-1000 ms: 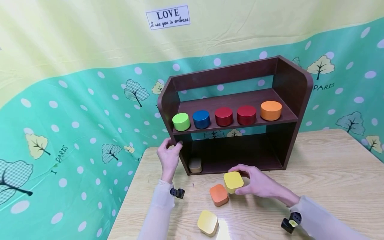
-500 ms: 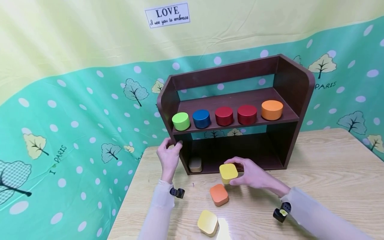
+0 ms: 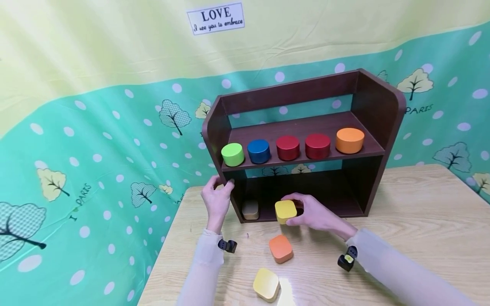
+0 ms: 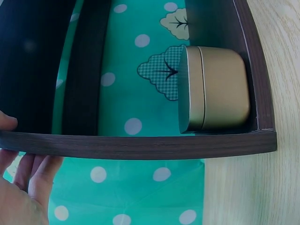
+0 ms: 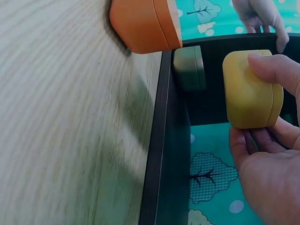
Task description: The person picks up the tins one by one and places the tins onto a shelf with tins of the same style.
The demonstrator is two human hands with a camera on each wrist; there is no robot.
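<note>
My right hand (image 3: 311, 214) grips a yellow square tin (image 3: 285, 211) (image 5: 251, 91) at the front of the lower level of a dark wooden shelf (image 3: 367, 110), just right of a gold square tin (image 3: 250, 209) (image 4: 218, 96) standing inside at the left. My left hand (image 3: 217, 199) holds the shelf's left side panel (image 4: 140, 146), thumb in front and fingers behind. An orange square tin (image 3: 281, 248) (image 5: 143, 23) and a second yellow square tin (image 3: 266, 284) lie on the wooden table (image 3: 421, 212) in front.
The upper shelf board carries a row of round tins: green (image 3: 232, 154), blue (image 3: 258, 151), two red (image 3: 287, 147) (image 3: 317, 145) and orange (image 3: 349, 140). A green dotted cloth (image 3: 95, 170) hangs behind and left of the table. A LOVE sign (image 3: 216, 18) hangs above.
My right hand has lifted the yellow tin off the table beside the orange one and carried it away from me to the lower shelf's front. The left hand stayed on the side panel.
</note>
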